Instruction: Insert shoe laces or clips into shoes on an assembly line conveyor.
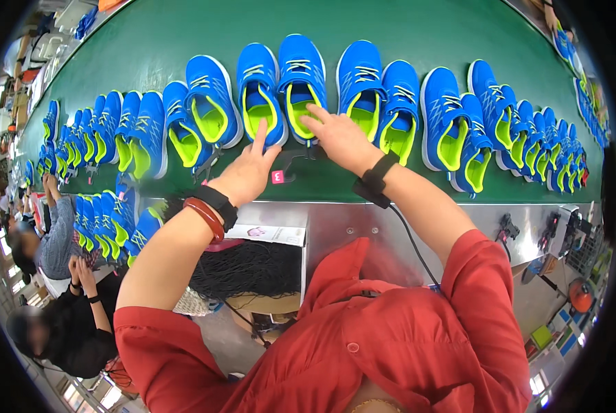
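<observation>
A pair of blue sneakers with lime-green linings lies in front of me, toes pointing away. My left hand [248, 171] is at the heel of the left shoe [254, 69], its fingers stretched toward the opening. At the collar of the right shoe [301, 58], my right hand [342, 138] reaches in from the right with fingers apart. Neither hand has lifted a shoe. Close to the heels, between my wrists, lies a black plastic hanger [295, 165] with a pink tag [277, 177]. My right fingertips partly cover the right shoe's heel.
Pairs of matching sneakers [149, 131] line the green table [377, 24] on both sides. Below its metal edge, an open box holds black laces [249, 268]. A black cable [418, 251] runs from my right wrist. Other people [67, 337] sit at the left.
</observation>
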Available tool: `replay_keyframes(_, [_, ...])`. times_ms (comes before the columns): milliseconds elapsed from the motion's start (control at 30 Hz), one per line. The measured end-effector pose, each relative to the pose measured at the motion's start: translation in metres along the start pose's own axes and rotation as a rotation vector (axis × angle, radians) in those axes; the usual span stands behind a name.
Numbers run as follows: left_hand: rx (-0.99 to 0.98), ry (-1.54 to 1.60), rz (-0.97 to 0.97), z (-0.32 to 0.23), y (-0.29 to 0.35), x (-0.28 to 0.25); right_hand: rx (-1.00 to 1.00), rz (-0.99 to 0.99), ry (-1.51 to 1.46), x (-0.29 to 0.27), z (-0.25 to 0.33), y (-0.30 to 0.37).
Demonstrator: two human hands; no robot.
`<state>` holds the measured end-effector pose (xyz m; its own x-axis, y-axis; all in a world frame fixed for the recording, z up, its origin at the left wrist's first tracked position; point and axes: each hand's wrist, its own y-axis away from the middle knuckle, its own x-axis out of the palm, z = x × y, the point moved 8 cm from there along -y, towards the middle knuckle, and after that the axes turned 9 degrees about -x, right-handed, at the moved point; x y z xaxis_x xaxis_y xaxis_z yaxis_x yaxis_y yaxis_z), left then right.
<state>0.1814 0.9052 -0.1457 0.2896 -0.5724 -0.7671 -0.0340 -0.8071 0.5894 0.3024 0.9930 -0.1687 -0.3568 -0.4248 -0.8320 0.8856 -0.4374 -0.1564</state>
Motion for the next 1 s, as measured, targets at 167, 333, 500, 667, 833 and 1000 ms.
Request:
replay_keyframes(167, [-0.065,-0.208,0.049,-0.011,0.003,-0.011,0.034,-0.214,-0.112,-0.074,0.006,0.042])
replay_keyframes(333, [0.075,-0.286,-0.265,-0.061,-0.006,-0.039,0.203,-0.438,-0.107,-0.152,-0.034,0.174])
replay_keyframes(500, [0.181,-0.023,-0.305,-0.136,-0.018,-0.016,0.643,-0.588,0.189,-0.214,-0.11,0.399])
replay_keyframes(667, [0.095,-0.093,-0.288,-0.152,-0.047,0.006,0.917,-0.237,0.532,-0.249,-0.148,0.57])
replay_keyframes(833, [-0.052,-0.049,-0.302,-0.12,-0.062,0.012,0.763,0.071,0.384,-0.231,-0.171,0.596])
replay_keyframes(1000, [0.103,-0.046,-0.37,-0.123,-0.073,0.007,0.793,-0.025,0.342,-0.232,-0.17,0.606])
